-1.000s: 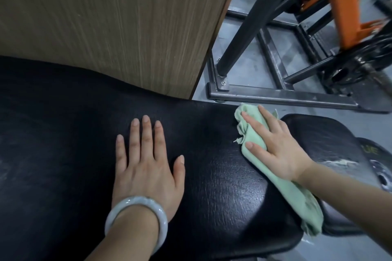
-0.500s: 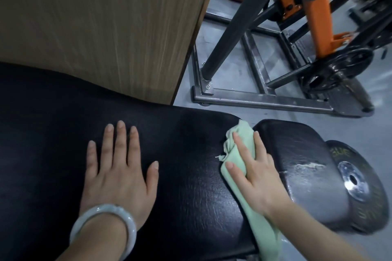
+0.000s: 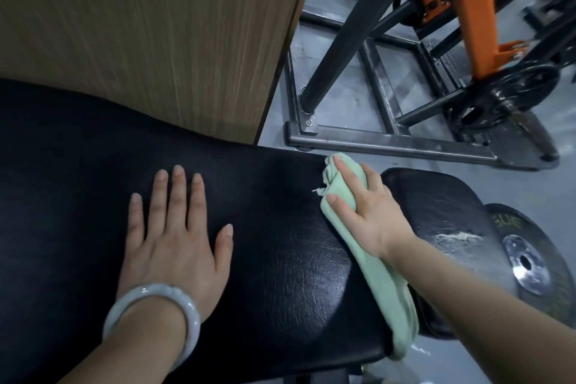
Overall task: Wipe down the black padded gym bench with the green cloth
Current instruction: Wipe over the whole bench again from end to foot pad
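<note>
With my left hand (image 3: 174, 246) flat as a brace, my right hand's (image 3: 371, 212) straight fingers (image 3: 341, 207) pressed the cloth (image 3: 374, 277) firmly along the bench (image 3: 280, 274) end, overlapping strokes.

Weight plate (image 3: 536, 262) by bench end: faint yellowish lettering, blurred, can't read. No other text legible.
</note>
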